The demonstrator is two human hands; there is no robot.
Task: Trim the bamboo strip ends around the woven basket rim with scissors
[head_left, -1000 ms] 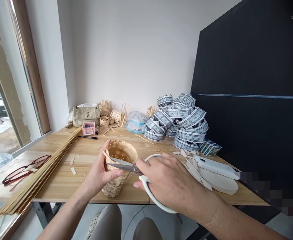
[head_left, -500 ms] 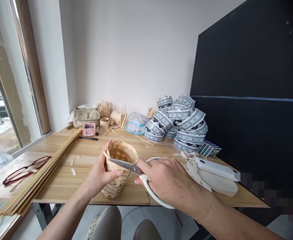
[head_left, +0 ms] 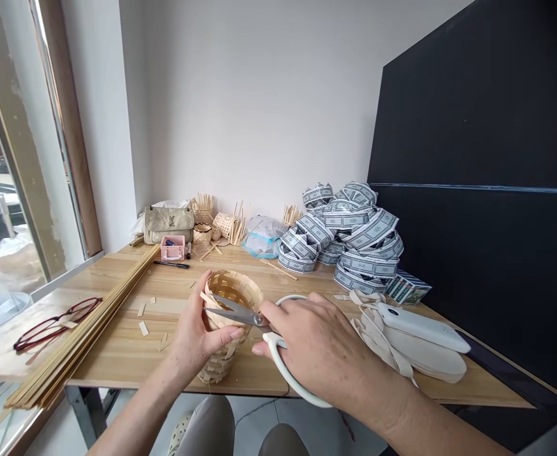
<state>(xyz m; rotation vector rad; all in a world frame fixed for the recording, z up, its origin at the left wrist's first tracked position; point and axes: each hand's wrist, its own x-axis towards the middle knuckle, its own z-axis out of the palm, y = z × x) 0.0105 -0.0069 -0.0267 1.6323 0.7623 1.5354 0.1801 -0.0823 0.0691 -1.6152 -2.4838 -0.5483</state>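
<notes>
A woven basket [head_left: 219, 362] of pale strips stands slightly tilted near the table's front edge. My left hand [head_left: 202, 332] is wrapped round its upper left side, the thumb pressing on the near side below the rim. In my right hand [head_left: 314, 345] are scissors [head_left: 240, 313] with white handles, my fingers through the loops. Their blades are spread and reach over the basket's near rim, pointing left. A short strip end [head_left: 208, 297] sticks out at the left of the rim, close to the blade tips.
Long bamboo strips [head_left: 93, 313] and red-framed glasses [head_left: 57, 323] lie at left. At the back are a handbag [head_left: 168, 223], a pink box [head_left: 173, 248] and small baskets [head_left: 202, 233]. Stacked patterned bands [head_left: 364, 247] and a white device [head_left: 425, 326] are on the right. Strip scraps [head_left: 143, 328] lie about.
The scissor blades have gone from closed to spread apart at the basket's rim. My left hand still grips the basket. The view has shifted slightly.
</notes>
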